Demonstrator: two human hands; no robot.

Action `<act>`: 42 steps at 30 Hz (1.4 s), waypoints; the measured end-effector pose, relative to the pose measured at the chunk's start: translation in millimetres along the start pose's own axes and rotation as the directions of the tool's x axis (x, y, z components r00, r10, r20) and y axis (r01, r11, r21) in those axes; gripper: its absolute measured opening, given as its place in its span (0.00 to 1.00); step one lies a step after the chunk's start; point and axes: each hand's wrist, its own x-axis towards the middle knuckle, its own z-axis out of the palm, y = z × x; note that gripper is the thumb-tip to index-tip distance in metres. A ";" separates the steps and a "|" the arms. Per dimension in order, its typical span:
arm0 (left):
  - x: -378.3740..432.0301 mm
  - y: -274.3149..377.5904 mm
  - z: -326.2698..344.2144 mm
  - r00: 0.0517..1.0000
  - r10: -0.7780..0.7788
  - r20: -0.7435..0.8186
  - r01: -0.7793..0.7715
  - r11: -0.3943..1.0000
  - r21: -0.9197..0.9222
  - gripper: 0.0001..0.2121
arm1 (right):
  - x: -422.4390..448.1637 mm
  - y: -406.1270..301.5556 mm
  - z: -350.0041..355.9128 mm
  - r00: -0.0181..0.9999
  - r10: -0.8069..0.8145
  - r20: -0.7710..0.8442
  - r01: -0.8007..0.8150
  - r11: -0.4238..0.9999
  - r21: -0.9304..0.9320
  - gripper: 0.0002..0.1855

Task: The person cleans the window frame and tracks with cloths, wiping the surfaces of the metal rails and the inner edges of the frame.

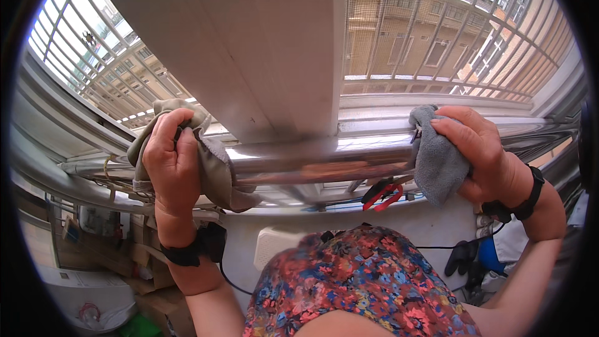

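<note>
My left hand [171, 161] grips a folded olive-beige cloth [217, 171], which drapes over the left part of a shiny metal rail [290, 157]. Farther right along the same rail, my right hand [479, 142] clutches a grey towelling cloth [439, 164] against the bar. The stretch of rail between the two cloths reflects light. Just below it, left of the grey cloth, hangs a red and black object [383, 195] whose kind I cannot tell. Both palms are hidden, as is the rail beneath each cloth.
Beyond the rail are a broad white post [252, 47], a screened window [435, 37] and a barred window [112, 65]. Cardboard boxes [164, 306] stand low on the left. Behind my body is a white stool [271, 245]; dark gloves [461, 257] lie at the right.
</note>
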 end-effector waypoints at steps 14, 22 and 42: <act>14.5 -23.0 4.5 0.971 -0.015 0.240 -0.046 0.969 0.245 0.06 | 171.0 -22.1 -80.9 0.682 -0.548 -0.485 0.327 0.821 -0.468 0.20; 1.4 -25.9 21.3 0.979 0.103 0.177 -0.151 0.946 0.286 0.07 | 229.3 -18.2 -80.2 0.625 -0.711 -0.320 0.317 0.607 -0.729 0.15; 0.9 -28.4 22.8 0.958 0.006 0.286 -0.104 0.938 0.331 0.07 | 343.0 -7.8 -206.3 0.803 -0.513 -0.302 0.199 0.710 -0.676 0.18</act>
